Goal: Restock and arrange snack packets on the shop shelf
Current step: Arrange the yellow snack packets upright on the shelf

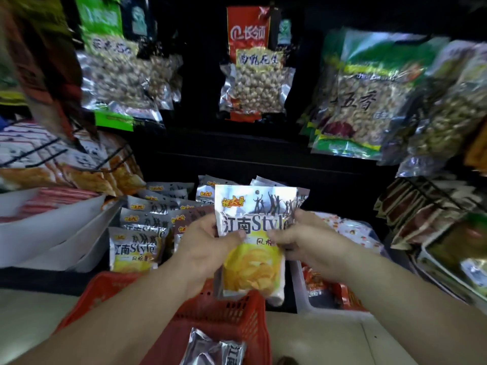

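A silver and yellow crisp packet [254, 262] stands upright in front of me, held by both hands above the low shelf. My left hand [208, 243] grips its left edge with the thumb across the front. My right hand [308, 242] pinches its right edge at the same height. Several matching packets [137, 247] stand in rows on the shelf, to the left and behind. One more silver packet [213, 349] lies in the red basket [224, 314] below my forearms.
Bags of peanuts [257, 83] hang on hooks above, with green bags [363, 101] to the right. White trays [52, 233] sit at the left, a white tray of red packets [300, 288] at the right, and wire racks [432, 204] of snacks on both sides.
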The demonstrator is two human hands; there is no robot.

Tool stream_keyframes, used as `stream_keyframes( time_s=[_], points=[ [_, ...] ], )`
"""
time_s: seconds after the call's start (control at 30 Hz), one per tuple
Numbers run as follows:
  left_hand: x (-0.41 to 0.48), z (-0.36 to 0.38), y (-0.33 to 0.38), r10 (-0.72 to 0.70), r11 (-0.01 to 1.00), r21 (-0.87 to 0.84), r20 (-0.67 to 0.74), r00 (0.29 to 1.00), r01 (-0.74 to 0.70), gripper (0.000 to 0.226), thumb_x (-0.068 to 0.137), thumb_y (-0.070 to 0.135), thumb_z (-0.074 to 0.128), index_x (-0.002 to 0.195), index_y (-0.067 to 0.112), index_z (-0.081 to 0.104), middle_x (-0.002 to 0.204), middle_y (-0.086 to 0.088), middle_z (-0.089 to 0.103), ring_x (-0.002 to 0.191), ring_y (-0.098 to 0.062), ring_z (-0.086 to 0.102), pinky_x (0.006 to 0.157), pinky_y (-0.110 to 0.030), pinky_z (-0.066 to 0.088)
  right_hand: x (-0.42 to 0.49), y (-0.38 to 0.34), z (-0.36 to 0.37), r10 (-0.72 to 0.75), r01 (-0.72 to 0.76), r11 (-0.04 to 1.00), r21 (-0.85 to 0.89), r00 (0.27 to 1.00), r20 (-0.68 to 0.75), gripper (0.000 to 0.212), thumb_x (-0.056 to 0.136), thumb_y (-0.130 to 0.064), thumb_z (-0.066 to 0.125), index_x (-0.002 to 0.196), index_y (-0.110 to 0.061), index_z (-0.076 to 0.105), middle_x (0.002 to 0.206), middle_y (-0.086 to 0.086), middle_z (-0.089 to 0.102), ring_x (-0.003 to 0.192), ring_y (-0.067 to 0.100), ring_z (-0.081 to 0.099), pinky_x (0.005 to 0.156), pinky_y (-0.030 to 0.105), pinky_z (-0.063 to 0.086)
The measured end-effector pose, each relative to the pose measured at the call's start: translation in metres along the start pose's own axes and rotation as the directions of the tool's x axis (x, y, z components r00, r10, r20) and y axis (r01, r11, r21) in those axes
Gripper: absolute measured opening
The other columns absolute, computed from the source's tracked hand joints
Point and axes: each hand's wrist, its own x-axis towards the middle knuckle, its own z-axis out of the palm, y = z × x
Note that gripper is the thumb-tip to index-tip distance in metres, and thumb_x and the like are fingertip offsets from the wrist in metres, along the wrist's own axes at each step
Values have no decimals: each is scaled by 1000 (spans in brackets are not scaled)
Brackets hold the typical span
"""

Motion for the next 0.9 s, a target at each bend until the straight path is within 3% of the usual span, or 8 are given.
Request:
stream_keyframes(
  time_s=[0.1, 0.2, 0.27, 0.4, 0.53, 0.7, 0.8, 0.9],
  points=[
    [-25, 2, 5, 0, 997, -76, -47, 999, -3, 16, 94, 15, 75, 108, 23, 74, 97, 6, 80, 84, -4, 75, 66, -18, 56, -20, 8, 11, -71, 71, 997, -10, 995, -62, 48, 83, -20, 85, 125, -16, 61, 111, 12, 77, 102, 34, 75, 97, 60, 56],
    [-39, -6, 2, -53, 992, -119, -75, 996, 44, 18, 96, 21, 73, 110, 33, 74, 94, 13, 78, 86, -7, 74, 70, -28, 53, -29, 12, 22, -118, 125, 992, 33, 979, -167, 72, 74, -36, 91, 131, -11, 53, 119, 27, 68, 99, 45, 72, 86, 61, 60],
    [-44, -14, -2, -36, 993, -119, -91, 995, 25, 29, 97, 10, 69, 112, 35, 73, 90, 15, 78, 80, -4, 74, 62, -20, 53, -27, 14, 31, -146, 171, 982, 86, 959, -242, 84, 70, -39, 94, 140, -26, 50, 122, 16, 69, 105, 37, 72, 91, 58, 59],
    [-52, -30, 0, 64, 993, -87, -144, 988, -77, 39, 97, 5, 68, 114, 39, 66, 95, 20, 78, 87, 5, 72, 69, -13, 55, -24, -4, 52, -314, 320, 947, -14, 919, -240, 53, 84, -30, 87, 124, -46, 55, 108, -2, 67, 98, 15, 70, 90, 49, 59],
    [-51, -45, 7, 86, 989, -106, -162, 983, -104, 40, 96, 7, 70, 112, 43, 61, 90, 25, 77, 85, 10, 71, 68, -10, 52, -21, -18, 62, -395, 401, 916, -27, 885, -245, 53, 81, -24, 89, 117, -44, 56, 101, -2, 64, 93, 7, 68, 82, 35, 55],
    [-49, -49, 10, 134, 985, -80, -185, 974, -150, 44, 95, 7, 71, 119, 43, 60, 97, 11, 80, 91, -2, 74, 74, -15, 54, -13, -18, 74, -510, 513, 854, -84, 796, -327, 48, 78, -15, 90, 105, -29, 53, 96, 1, 58, 72, 3, 64, 68, 20, 55],
    [-48, -50, 7, 163, 981, -74, -204, 965, -182, 59, 94, 4, 71, 126, 49, 51, 99, 7, 80, 97, -5, 74, 80, -20, 55, -11, -15, 76, -567, 524, 824, -216, 761, -315, 43, 80, -23, 88, 104, -35, 55, 105, -7, 56, 73, 9, 63, 65, 23, 54],
    [-50, -53, 5, 170, 978, -81, -219, 961, -192, 63, 94, 1, 69, 136, 44, 50, 98, 6, 81, 94, -8, 75, 78, -20, 58, -13, -15, 78, -572, 525, 815, -244, 795, -202, 39, 79, -37, 87, 109, -45, 62, 112, -12, 60, 80, 3, 65, 71, 25, 53]
  ],
)
